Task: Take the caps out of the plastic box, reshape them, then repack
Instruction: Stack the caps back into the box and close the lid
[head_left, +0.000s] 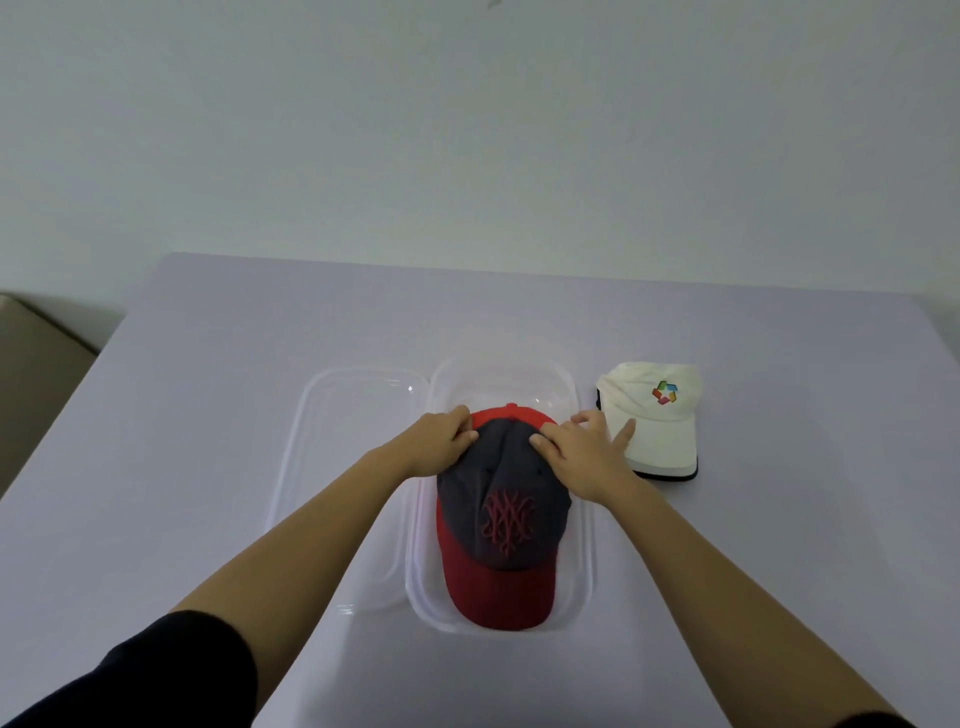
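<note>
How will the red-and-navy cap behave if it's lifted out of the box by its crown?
The crown is probably floppy: on the red-and-navy cap, the fabric creases where the left hand and right hand grip it. The brim is likely stiffer, since it keeps a smooth curve. The cap is probably light and unlikely to slip from a fabric grip.

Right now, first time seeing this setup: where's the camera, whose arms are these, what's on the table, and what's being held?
There is no machine here. A person works bare-handed, and the single picture comes from a wide-angle camera on their head, looking forward and down. Both arms reach over a pale table. On it stands a clear plastic box, with its lid lying to its left. A red and navy cap sits in the box, brim toward the person. The left hand grips one side of its crown, and the right hand grips the other, thumb on top. A white cap lies right of the box.
</note>
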